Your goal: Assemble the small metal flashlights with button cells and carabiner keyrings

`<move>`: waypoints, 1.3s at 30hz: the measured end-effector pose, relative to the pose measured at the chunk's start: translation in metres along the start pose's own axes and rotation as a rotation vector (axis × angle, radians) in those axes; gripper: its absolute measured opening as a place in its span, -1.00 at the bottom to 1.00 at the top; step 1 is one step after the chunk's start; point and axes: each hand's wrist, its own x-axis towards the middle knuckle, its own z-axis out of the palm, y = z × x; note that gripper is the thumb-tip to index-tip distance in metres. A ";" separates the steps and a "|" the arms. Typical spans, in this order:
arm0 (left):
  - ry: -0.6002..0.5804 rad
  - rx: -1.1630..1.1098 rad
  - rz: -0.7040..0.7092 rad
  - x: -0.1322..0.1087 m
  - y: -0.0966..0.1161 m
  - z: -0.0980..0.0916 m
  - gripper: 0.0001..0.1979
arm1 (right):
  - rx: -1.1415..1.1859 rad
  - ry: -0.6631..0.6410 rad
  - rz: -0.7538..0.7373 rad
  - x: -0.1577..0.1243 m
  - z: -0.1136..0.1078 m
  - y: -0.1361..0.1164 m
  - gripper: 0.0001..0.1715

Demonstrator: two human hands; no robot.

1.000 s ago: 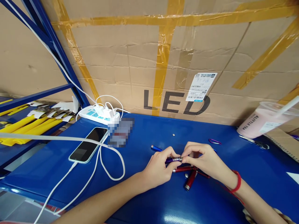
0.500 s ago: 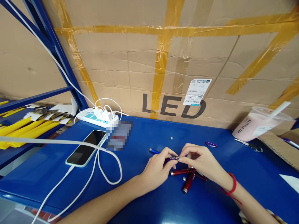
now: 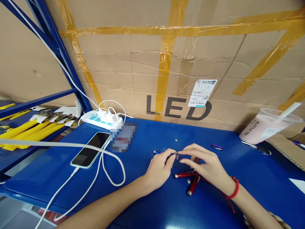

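Note:
My left hand (image 3: pixel 160 167) pinches a purple mini flashlight (image 3: pixel 175 155), and only its metal end shows beyond the fingertips. Just right of that end, my right hand (image 3: pixel 202 160) has thumb and forefinger apart, with nothing seen between them. Behind the left hand a blue tube with a silver tip (image 3: pixel 156 152) pokes out. Below the hands lie a red mini flashlight (image 3: pixel 183 175) and a second red mini flashlight (image 3: pixel 193 186), meeting near their right ends. A small silver disc (image 3: pixel 189 181) rests between them. Another tiny disc (image 3: pixel 176 140) lies farther back.
A purple carabiner (image 3: pixel 217 147) lies to the right, near a pink drink cup (image 3: pixel 256 132). On the left are a charging phone (image 3: pixel 91 151), looping white cable (image 3: pixel 124 173) and a power strip (image 3: pixel 96 119). A large cardboard box (image 3: pixel 138 70) stands behind the blue table.
The right hand has parted from the flashlight's end, its thumb and forefinger spreading. The left hand still grips the flashlight, whose metal end now points more toward the right hand. The view shifted slightly.

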 end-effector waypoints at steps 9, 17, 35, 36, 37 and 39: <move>-0.142 0.169 -0.023 0.002 0.001 -0.009 -0.78 | -0.234 0.008 -0.198 -0.003 -0.002 0.007 -0.80; -0.222 0.091 0.026 0.005 -0.006 -0.009 -0.79 | -0.112 0.027 -0.206 -0.001 -0.001 0.008 -0.84; -0.142 0.114 0.175 0.000 -0.003 -0.003 -0.80 | 0.167 0.047 0.068 0.005 -0.003 -0.002 -0.74; -0.129 0.132 0.177 -0.001 -0.003 -0.003 -0.80 | 0.151 0.042 0.081 0.004 -0.002 -0.002 -0.74; -0.118 0.158 0.182 -0.002 -0.004 -0.003 -0.81 | 0.134 0.034 0.085 0.004 -0.002 -0.002 -0.75; -0.108 0.234 0.191 -0.003 -0.005 -0.004 -0.81 | 0.104 0.017 0.083 0.002 -0.001 -0.002 -0.78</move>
